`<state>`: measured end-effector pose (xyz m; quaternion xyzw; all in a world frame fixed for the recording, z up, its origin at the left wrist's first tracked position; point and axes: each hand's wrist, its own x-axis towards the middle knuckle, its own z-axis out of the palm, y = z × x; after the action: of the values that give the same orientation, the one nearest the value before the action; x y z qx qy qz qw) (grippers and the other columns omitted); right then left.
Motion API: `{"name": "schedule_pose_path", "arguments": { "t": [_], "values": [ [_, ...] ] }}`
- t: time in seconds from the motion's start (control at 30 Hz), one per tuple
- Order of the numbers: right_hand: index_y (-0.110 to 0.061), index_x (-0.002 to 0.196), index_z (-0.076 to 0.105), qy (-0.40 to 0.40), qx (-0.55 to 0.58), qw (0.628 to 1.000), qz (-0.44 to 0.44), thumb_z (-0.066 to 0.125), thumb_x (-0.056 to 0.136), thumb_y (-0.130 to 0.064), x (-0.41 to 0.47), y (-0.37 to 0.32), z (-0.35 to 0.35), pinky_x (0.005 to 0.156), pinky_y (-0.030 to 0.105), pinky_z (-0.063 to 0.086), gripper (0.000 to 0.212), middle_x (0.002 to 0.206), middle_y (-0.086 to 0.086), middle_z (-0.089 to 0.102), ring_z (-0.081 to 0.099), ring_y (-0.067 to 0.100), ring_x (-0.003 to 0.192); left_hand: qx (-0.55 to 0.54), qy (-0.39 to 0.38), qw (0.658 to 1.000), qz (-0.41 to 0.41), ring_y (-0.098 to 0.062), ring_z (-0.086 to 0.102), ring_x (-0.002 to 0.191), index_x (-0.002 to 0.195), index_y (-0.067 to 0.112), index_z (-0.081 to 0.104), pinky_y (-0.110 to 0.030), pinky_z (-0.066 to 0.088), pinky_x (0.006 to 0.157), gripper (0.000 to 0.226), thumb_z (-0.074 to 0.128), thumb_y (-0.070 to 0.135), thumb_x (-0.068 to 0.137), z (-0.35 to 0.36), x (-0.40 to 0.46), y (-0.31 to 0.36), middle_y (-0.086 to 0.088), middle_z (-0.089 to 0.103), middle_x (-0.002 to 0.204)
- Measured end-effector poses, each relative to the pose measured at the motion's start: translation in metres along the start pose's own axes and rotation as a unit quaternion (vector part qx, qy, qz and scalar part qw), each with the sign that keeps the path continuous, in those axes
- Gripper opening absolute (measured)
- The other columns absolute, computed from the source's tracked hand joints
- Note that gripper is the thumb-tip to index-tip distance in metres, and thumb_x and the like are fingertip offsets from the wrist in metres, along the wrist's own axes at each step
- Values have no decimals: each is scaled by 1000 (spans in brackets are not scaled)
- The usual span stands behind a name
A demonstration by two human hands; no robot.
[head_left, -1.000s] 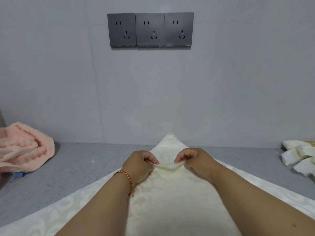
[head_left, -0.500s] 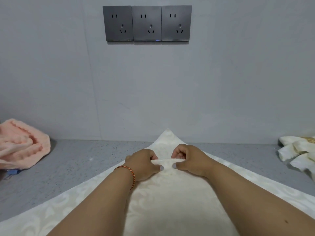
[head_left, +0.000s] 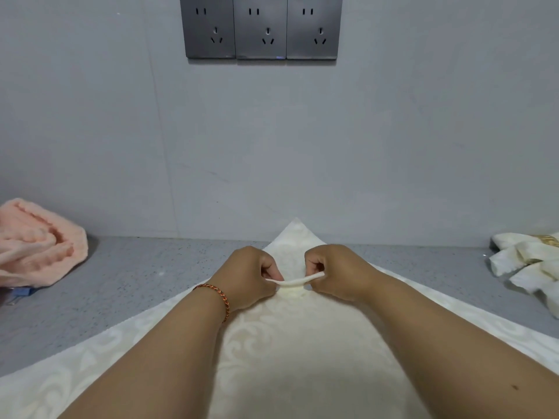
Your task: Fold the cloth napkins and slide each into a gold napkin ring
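Napkin (head_left: pixel 290 352): 1 on counter, 2 hands, L (head_left: pixel 248 275) + R (head_left: pixel 335 272), pinching its fold.

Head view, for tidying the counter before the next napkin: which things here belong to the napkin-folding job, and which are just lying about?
Part of the job:
cream napkin, its fold pinched by the left hand and right hand
finished napkins at far right, one with a gold ring

Lying about:
peach towel
blue clip
wall sockets

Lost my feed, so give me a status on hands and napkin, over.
Left hand and right hand both pinching a raised pleat of the cream napkin. No ring on it yet. Nothing in the way.
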<state>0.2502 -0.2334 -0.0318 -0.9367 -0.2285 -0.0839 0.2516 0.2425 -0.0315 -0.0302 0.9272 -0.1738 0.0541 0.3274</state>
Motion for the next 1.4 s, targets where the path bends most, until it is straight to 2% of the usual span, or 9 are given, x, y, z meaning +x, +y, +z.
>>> {"name": "schedule_pose_path", "arguments": {
  "t": [0.17,0.37,0.6,0.8,0.9,1.0,1.1,1.3,1.4],
  "values": [
    [-25,60,47,2,1,1000,21,77,73,-18,2,0,0,54,19,30,33,62,-13,50,42,4,56,-11,9,1000,-7,2,49,41,71,25,73,-13,41,47,23,65,6,80,0,-1,-1,11,63,61],
    [-22,74,63,-34,136,987,79,71,79,-21,-1,6,-4,57,16,38,10,67,-16,54,47,1,58,-2,6,1000,-7,3,50,43,69,27,71,-11,40,48,23,66,6,79,1,-1,0,13,60,58],
    [-27,58,53,-31,60,997,46,68,73,-2,1,5,-3,56,16,36,33,59,-21,55,47,-2,57,-3,-5,1000,-22,0,51,42,69,25,73,-14,42,46,27,64,1,77,-3,-2,3,11,62,62],
    [-20,67,68,-103,-23,993,48,48,76,6,-2,-3,-17,86,26,49,34,80,-19,60,59,8,93,57,-83,995,-17,-10,62,73,68,31,73,-16,49,63,34,61,1,75,-12,-5,10,4,70,83],
    [-16,64,71,-110,13,991,81,54,79,-5,-2,-5,-20,77,23,48,25,72,-26,61,57,1,78,34,-103,993,-41,-11,64,80,67,23,76,-21,51,73,21,64,9,78,-12,-4,11,6,71,84],
    [-22,57,69,-116,91,982,121,60,76,-18,-3,-4,-24,75,26,45,21,75,-15,64,57,8,74,-43,-98,992,-74,-12,57,67,58,15,73,-23,45,69,24,66,17,81,-13,-2,12,8,66,62],
    [-18,63,65,-137,78,982,101,74,77,-20,-6,-1,-25,64,18,43,17,67,-11,60,52,3,60,-1,-100,993,-55,-7,50,52,56,17,66,-19,42,59,29,73,30,81,-11,-2,10,9,58,51],
    [-31,90,62,-171,28,979,112,76,78,-30,-5,0,-24,66,20,38,18,73,-15,50,47,3,63,50,-127,990,-43,-5,52,66,85,22,63,-19,43,66,21,78,34,77,-9,-1,7,12,58,76],
    [-31,81,61,-187,-1,977,104,73,80,-31,-7,-3,-26,62,18,36,13,70,-15,47,45,3,62,66,-147,986,-47,-4,51,65,94,23,64,-19,40,63,24,76,37,78,-11,-1,8,12,55,77]
  ]
}}
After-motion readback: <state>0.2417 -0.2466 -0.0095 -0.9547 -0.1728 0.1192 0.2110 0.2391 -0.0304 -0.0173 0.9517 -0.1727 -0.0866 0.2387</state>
